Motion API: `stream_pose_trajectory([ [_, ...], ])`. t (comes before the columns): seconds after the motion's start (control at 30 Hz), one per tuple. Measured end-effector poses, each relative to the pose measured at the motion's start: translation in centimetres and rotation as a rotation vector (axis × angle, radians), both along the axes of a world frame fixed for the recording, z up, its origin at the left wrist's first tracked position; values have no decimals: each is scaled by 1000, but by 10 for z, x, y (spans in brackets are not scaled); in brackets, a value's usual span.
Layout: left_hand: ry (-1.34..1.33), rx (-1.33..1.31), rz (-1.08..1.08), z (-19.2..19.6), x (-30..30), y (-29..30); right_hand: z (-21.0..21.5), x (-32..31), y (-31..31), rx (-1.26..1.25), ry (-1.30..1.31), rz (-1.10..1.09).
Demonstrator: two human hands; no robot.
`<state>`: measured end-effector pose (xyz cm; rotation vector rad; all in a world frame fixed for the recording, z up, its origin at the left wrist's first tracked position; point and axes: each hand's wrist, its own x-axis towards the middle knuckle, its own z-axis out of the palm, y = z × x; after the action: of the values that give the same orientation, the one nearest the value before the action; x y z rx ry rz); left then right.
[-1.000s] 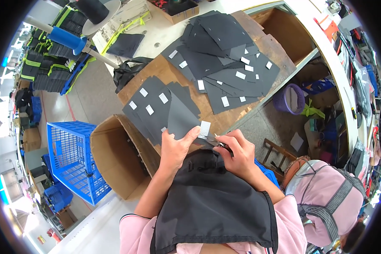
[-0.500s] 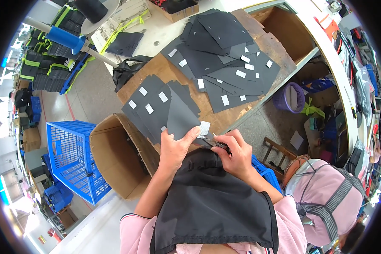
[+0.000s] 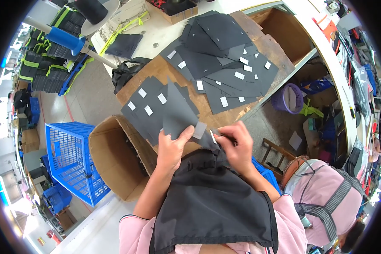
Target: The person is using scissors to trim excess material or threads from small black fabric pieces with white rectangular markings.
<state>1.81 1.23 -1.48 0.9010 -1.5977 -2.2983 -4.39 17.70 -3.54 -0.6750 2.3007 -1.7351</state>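
My left hand point(image 3: 172, 147) pinches a dark grey fabric piece point(image 3: 178, 115) that stands up in front of me, with a small white label point(image 3: 199, 130) at its lower right corner. My right hand point(image 3: 237, 144) grips the bunched edge of a black garment point(image 3: 207, 199) that drapes over my forearms and lap, fingers closed beside the label. Both hands meet just above the near edge of the brown wooden worktable point(image 3: 211, 112). A row of grey pieces with white labels point(image 3: 146, 106) lies flat just beyond my left hand.
A bigger heap of dark labelled pieces point(image 3: 224, 63) covers the far table. An open cardboard box point(image 3: 114, 156) and a blue plastic crate point(image 3: 70, 161) stand at left. A person in pink point(image 3: 321, 203) sits at right. A purple basket point(image 3: 285, 97) rests under the table.
Both hands have stayed together at the table edge; the upright grey piece and its label have shifted only slightly between my fingers.
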Motion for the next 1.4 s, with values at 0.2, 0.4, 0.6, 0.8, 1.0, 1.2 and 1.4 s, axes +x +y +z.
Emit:
stream_pose_trajectory([
  [0.2,62,374,87,-19,5,-7,-26,-12,9,-336,-1111,147],
  [0.4,93,618,103,-28,13,-8,-8,-8,-15,-363,-1161,136],
  [0.6,-50,395,-98,-19,21,-5,-13,1,-26,-215,-818,126],
  [0.8,-37,262,23,-19,21,-11,8,15,6,111,-125,161],
  [1.0,-11,352,47,-15,12,-11,-2,19,12,191,323,231],
  [1.2,-15,475,54,-11,10,-13,-8,21,16,204,482,232],
  [1.4,121,415,64,-24,20,-11,-24,-16,9,-193,-859,-18],
])
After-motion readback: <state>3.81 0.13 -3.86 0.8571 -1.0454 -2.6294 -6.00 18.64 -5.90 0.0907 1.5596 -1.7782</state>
